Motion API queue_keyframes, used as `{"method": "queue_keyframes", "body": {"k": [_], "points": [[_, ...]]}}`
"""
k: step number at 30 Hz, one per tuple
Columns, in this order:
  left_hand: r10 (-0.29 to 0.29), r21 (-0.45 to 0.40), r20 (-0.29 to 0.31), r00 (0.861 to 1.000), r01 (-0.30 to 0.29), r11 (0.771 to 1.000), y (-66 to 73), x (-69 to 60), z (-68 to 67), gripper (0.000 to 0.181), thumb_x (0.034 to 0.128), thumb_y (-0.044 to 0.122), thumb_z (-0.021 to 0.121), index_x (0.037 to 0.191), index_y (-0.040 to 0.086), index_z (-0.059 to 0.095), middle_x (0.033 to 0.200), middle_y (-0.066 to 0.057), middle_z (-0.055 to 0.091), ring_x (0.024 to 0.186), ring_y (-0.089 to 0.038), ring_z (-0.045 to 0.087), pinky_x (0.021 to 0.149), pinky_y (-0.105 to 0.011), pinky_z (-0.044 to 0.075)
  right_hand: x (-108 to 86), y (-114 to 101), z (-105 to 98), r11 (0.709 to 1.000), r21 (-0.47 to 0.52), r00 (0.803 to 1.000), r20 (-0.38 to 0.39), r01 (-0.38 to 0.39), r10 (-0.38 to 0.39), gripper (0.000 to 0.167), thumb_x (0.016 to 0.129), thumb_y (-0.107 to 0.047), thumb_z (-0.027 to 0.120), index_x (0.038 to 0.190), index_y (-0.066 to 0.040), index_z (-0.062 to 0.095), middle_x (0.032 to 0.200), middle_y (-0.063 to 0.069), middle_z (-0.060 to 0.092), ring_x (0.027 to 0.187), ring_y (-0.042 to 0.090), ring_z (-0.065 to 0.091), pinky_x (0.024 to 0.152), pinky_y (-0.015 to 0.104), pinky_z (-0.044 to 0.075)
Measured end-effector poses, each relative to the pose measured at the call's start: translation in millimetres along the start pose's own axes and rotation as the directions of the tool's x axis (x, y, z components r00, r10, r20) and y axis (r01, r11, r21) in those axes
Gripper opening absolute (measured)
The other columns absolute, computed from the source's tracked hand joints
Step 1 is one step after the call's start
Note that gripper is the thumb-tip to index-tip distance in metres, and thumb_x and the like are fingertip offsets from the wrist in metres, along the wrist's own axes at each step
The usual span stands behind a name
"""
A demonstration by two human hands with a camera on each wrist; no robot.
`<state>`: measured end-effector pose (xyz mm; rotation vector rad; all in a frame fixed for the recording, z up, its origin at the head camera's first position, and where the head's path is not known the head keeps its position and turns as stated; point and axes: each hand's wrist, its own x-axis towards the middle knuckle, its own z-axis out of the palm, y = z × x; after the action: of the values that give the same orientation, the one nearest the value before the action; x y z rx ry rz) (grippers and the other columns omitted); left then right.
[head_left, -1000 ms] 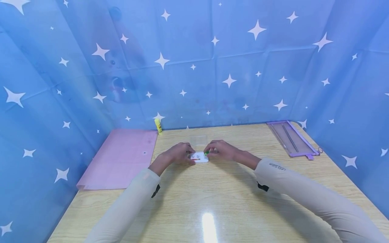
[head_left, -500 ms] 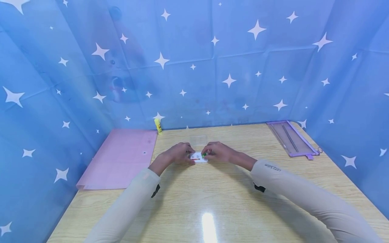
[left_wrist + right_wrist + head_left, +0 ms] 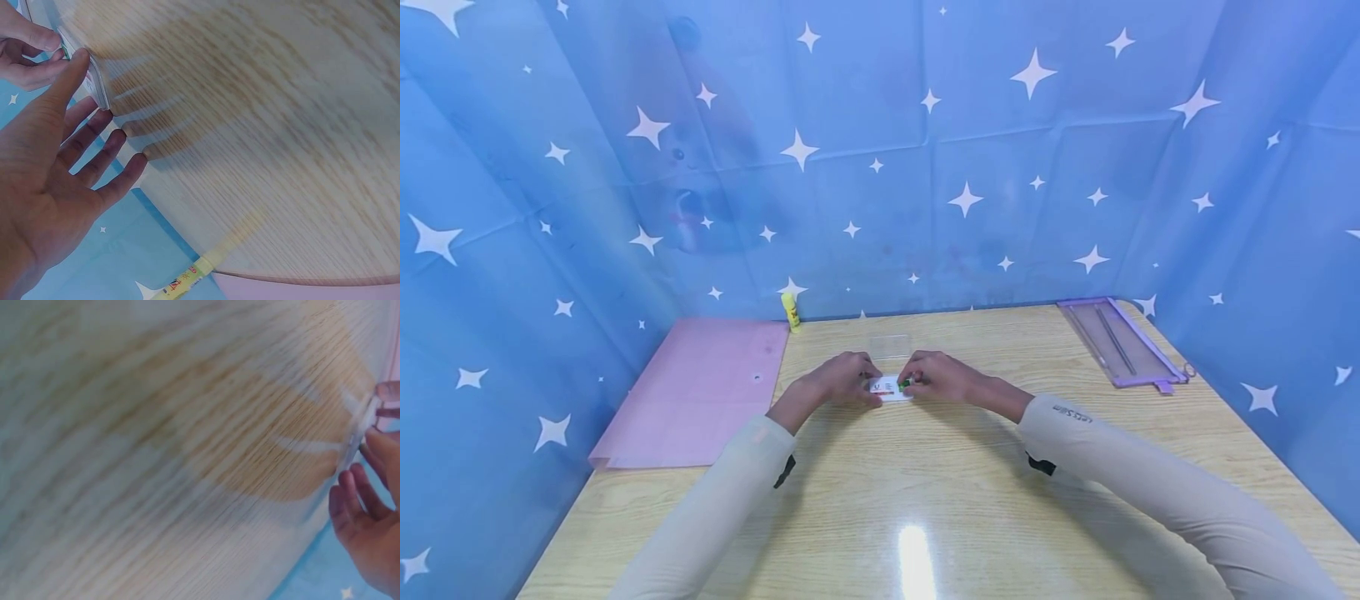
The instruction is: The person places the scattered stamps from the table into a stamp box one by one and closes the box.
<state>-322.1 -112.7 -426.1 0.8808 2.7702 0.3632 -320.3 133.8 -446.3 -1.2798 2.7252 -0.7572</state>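
A small white card-like item (image 3: 886, 388) with red and dark print lies on the table between the hands. My left hand (image 3: 844, 379) grips its left end; in the left wrist view the left hand (image 3: 69, 162) has thumb and a finger at its edges, other fingers spread. My right hand (image 3: 942, 377) pinches a small green piece (image 3: 904, 384) over the item's right part. In the right wrist view, the right hand (image 3: 369, 519) is at the thin edge of the white item (image 3: 357, 434). What lies beneath the fingertips is hidden.
Behind the hands lies a clear rectangular piece (image 3: 891, 347). A yellow glue stick (image 3: 791, 312) stands near the back edge, beside a pink sheet or folder (image 3: 700, 392) on the left. At the right back is a purple mesh pouch (image 3: 1116, 342).
My right hand has shifted slightly left with the green piece, from the item's right end farther over its surface. The left hand has barely moved.
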Motion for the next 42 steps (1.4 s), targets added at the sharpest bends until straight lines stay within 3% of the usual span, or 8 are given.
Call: {"method": "queue_keyframes", "body": {"k": [24, 42], "points": [[-0.008, -0.007, 0.01, 1.0, 0.008, 1.0, 1.9, 0.8, -2.0, 0.053, 0.0888, 0.036, 0.085, 0.134, 0.011, 0.071, 0.118, -0.002, 0.067, 0.096, -0.014, 0.058, 0.089, -0.031, 0.051, -0.7, 0.8, -2.4, 1.0, 0.015, 1.0, -0.006, 0.013, -0.013, 0.016, 0.099, -0.011, 0.072, 0.112, -0.004, 0.077, 0.098, 0.007, 0.065, 0.079, 0.014, 0.053, 0.07, 0.027, 0.045], [-0.026, -0.01, 0.015, 1.0, 0.027, 1.0, 2.8, 1.4, -1.5, 0.052, 0.0892, 0.035, 0.084, 0.133, 0.011, 0.072, 0.118, -0.002, 0.067, 0.096, -0.014, 0.058, 0.091, -0.032, 0.051, -1.4, 3.1, -1.8, 1.0, -0.01, 1.0, 0.004, 0.013, -0.013, 0.015, 0.099, -0.009, 0.071, 0.112, -0.004, 0.078, 0.108, 0.011, 0.069, 0.087, 0.016, 0.062, 0.074, 0.028, 0.05]]}}
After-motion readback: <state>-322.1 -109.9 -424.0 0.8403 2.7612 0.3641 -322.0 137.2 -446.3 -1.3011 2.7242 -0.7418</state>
